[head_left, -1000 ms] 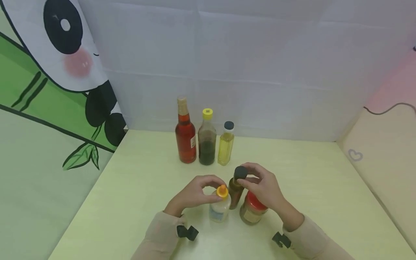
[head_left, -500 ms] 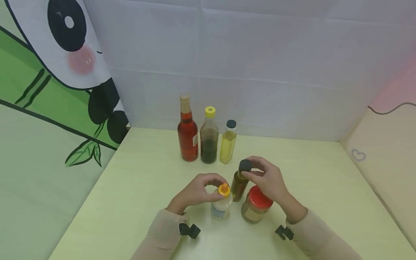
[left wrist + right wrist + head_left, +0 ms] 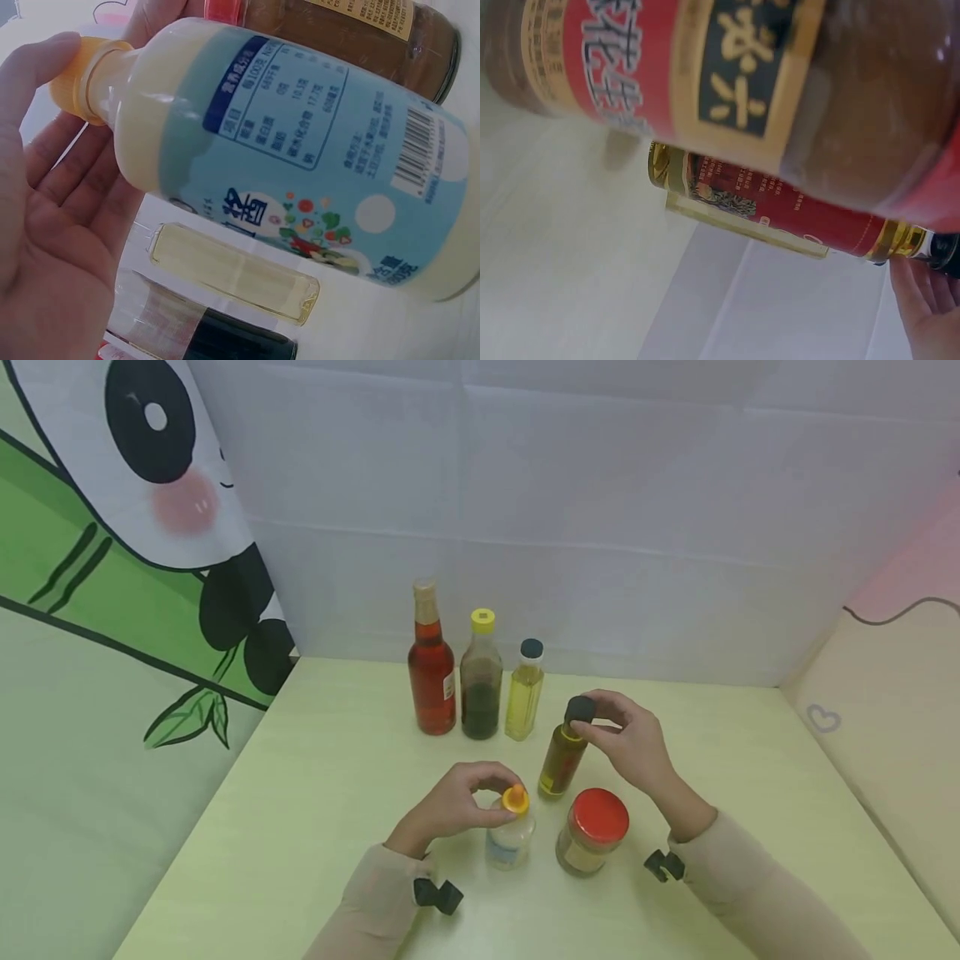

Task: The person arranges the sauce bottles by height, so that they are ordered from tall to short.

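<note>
My left hand (image 3: pixel 457 806) pinches the yellow-orange cap of a squeeze bottle of pale sauce (image 3: pixel 504 847). Its light blue label (image 3: pixel 300 142) fills much of the left wrist view. Thumb and fingers of my right hand (image 3: pixel 633 743) grip the black cap of a small oil bottle (image 3: pixel 562 764), which has a red label in the right wrist view. Whether its base touches the table, I cannot tell. Between the hands, nearer to me, stands a red-lidded jar of brown paste (image 3: pixel 592 835); neither hand touches it.
Along the back of the pale table (image 3: pixel 337 752) stand a tall bottle of red liquid (image 3: pixel 432 685), a yellow-capped bottle of dark liquid (image 3: pixel 481 697) and a slim bottle of yellow oil (image 3: pixel 525 702). A white backdrop (image 3: pixel 600 510) rises behind them.
My right hand has moved the oil bottle back and slightly right, away from the sauce bottle and the jar. My left hand has stayed on the sauce bottle's cap.
</note>
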Demonstrator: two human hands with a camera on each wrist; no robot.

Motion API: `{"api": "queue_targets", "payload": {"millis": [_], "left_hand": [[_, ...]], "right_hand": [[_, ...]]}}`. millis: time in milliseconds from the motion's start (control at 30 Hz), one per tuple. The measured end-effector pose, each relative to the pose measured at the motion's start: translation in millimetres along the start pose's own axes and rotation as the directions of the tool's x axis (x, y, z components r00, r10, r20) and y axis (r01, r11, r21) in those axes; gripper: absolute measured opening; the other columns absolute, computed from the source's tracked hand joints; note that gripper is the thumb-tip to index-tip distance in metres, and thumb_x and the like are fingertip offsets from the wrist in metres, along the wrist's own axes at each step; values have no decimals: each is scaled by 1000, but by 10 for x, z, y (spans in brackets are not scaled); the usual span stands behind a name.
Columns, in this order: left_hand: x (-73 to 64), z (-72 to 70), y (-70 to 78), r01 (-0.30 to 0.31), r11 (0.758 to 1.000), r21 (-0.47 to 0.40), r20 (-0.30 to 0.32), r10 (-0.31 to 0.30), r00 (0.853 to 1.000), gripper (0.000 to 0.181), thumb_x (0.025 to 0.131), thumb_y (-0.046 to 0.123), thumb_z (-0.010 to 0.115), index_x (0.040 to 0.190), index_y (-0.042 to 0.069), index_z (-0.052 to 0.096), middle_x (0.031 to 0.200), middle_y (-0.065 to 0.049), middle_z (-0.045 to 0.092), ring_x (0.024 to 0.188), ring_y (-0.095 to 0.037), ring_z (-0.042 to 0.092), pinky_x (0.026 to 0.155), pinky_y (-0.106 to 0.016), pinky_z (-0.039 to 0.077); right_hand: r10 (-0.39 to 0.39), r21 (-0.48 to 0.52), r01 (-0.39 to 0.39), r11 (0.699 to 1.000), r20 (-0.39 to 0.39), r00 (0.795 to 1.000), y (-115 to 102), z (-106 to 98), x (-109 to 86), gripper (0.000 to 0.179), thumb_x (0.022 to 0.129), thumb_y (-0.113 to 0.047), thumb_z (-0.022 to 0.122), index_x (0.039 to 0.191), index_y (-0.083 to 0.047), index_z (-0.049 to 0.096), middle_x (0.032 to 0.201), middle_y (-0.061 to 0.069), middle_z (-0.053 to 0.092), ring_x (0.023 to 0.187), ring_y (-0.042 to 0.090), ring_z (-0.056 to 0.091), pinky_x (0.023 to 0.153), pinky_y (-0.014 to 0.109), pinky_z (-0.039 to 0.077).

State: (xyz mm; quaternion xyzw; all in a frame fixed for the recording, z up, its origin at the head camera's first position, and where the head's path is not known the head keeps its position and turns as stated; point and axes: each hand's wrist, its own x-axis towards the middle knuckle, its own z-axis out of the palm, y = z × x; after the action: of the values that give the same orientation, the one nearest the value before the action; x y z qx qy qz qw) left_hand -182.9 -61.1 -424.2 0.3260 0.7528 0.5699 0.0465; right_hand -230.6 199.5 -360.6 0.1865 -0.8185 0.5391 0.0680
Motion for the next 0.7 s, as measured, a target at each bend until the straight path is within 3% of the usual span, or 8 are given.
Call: {"api": "queue_targets", "payload": {"millis": [200, 700], "left_hand": [[5, -9, -21, 22, 1000, -19, 11, -22, 1000, 27, 83, 9, 77, 109, 4, 67, 104, -1, 68, 99, -16, 62, 94, -38, 48], [191, 20, -42, 16, 1000, -21, -23, -17, 1000, 28, 83, 8, 77, 109, 4, 67, 104, -2, 68, 99, -15, 62, 95, -36, 48]], "right_hand": [[27, -16, -27, 1000, -22, 999, 35, -8, 141, 40, 85, -7, 76, 121, 1, 60, 109, 15, 66, 104, 26, 62, 85, 27, 53], [46, -71, -47, 996, -16, 999, 207, -83, 627, 43, 86, -14, 76, 123, 0, 60, 110, 14, 65, 105, 27, 61, 90, 38, 52]]}}
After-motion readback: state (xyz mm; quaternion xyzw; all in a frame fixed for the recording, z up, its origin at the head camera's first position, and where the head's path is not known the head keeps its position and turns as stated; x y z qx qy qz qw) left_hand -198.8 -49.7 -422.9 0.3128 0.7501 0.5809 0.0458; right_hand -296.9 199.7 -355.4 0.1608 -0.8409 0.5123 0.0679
